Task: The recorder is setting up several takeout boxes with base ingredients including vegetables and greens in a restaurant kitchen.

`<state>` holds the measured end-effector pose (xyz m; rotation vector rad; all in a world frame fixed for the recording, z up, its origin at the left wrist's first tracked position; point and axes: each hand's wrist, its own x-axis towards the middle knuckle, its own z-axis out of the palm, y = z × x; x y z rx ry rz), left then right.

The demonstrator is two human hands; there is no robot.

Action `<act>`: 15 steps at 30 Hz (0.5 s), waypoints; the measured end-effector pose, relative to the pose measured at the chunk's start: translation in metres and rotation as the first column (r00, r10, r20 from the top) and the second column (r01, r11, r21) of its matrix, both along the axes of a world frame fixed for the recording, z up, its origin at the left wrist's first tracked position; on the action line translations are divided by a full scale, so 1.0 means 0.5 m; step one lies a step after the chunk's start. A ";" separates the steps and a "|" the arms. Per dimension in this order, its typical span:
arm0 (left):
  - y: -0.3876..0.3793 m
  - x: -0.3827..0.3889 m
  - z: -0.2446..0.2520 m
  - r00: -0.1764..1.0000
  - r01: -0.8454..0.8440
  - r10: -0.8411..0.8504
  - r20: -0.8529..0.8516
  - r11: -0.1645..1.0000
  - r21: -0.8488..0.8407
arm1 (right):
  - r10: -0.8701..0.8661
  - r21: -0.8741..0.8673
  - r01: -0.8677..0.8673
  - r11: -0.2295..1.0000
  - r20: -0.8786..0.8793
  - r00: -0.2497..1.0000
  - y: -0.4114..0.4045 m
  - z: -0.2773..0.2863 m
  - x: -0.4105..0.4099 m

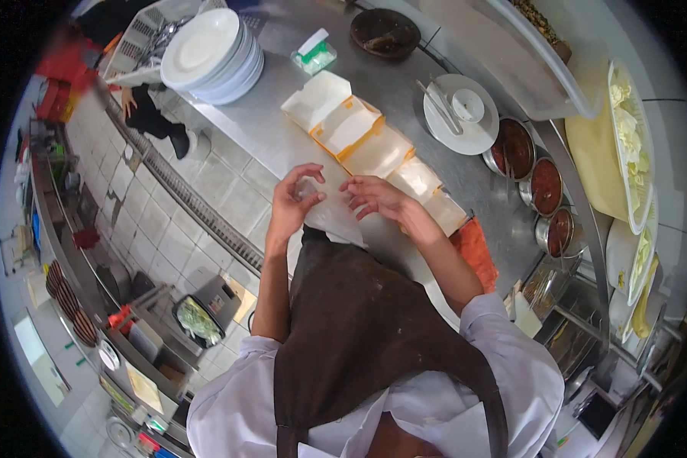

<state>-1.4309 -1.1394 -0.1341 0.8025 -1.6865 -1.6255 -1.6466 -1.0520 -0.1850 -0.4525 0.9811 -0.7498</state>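
My left hand [297, 197] is raised at the table's near edge, thumb and forefinger curved apart, with part of a thin translucent plastic bag or sheet [338, 220] showing inside the curve. Whether its hidden fingers pinch the plastic is unclear. My right hand [378, 197] is beside the plastic, palm towards the left hand and fingers spread; light contact cannot be ruled out. Just beyond the hands, a row of several open food boxes [346, 129], white inside with yellow edges, runs diagonally across the steel table [275, 137]. The nearest boxes are partly behind my right forearm.
A stack of white plates [203, 54] stands by a cutlery basket [134, 51]. To the right are a plate with utensils [464, 134], metal bowls of red sauce [512, 149], an orange-red cloth [475, 252] and tubs of cut vegetables [630, 143]. Another person's leg [154, 117] shows beyond the table.
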 end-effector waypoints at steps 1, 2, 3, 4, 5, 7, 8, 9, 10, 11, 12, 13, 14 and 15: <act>-0.013 0.002 0.012 1.000 0.018 -0.018 0.015 0.999 0.032 | -0.080 0.040 0.078 0.996 0.051 0.996 -0.007 -0.004 0.012; -0.027 -0.001 0.020 1.000 0.007 -0.006 0.018 0.999 -0.037 | -0.152 0.069 0.145 0.987 0.100 0.983 -0.023 -0.008 0.021; -0.050 0.007 0.000 0.997 0.048 -0.045 0.064 0.998 -0.044 | -0.170 0.033 0.167 0.985 0.205 0.964 -0.037 -0.013 0.028; -0.071 0.003 0.010 0.987 0.097 -0.096 0.125 0.995 -0.003 | -0.182 -0.003 0.191 0.982 0.304 0.935 -0.045 -0.010 0.034; -0.092 -0.009 0.027 0.986 0.132 -0.121 0.117 0.987 -0.091 | -0.257 0.012 0.262 0.965 0.237 0.937 -0.062 0.008 0.051; -0.130 -0.036 0.060 0.987 0.138 -0.114 0.117 0.964 -0.226 | -0.332 -0.026 0.340 0.940 0.163 0.929 -0.100 0.043 0.070; -0.153 -0.040 0.080 0.986 0.151 -0.126 0.111 0.953 -0.263 | -0.415 -0.022 0.423 0.906 0.151 0.897 -0.115 0.053 0.075; -0.186 -0.044 0.101 0.988 0.145 -0.121 0.097 0.943 -0.298 | -0.494 -0.017 0.502 0.865 0.144 0.857 -0.136 0.061 0.072; -0.217 -0.048 0.120 0.983 0.184 -0.183 0.027 0.964 -0.193 | -0.492 -0.050 0.503 0.863 0.146 0.858 -0.155 0.064 0.065; -0.247 -0.049 0.142 0.971 0.230 -0.235 -0.046 0.969 -0.085 | -0.524 -0.161 0.548 0.821 0.168 0.835 -0.172 0.067 0.055; -0.282 -0.050 0.165 0.971 0.227 -0.234 -0.051 0.968 -0.110 | -0.552 -0.265 0.586 0.766 0.196 0.810 -0.189 0.068 0.042; -0.321 -0.046 0.195 0.961 0.262 -0.277 -0.028 0.936 -0.235 | -0.569 -0.292 0.617 0.731 0.239 0.787 -0.204 0.105 0.038; -0.357 -0.050 0.236 0.948 0.299 -0.319 0.001 0.886 -0.354 | -0.683 -0.349 0.684 0.641 0.147 0.715 -0.226 0.142 0.040; -0.386 -0.050 0.279 0.938 0.332 -0.347 0.016 0.880 -0.340 | -0.687 -0.386 0.697 0.605 0.190 0.701 -0.238 0.160 0.029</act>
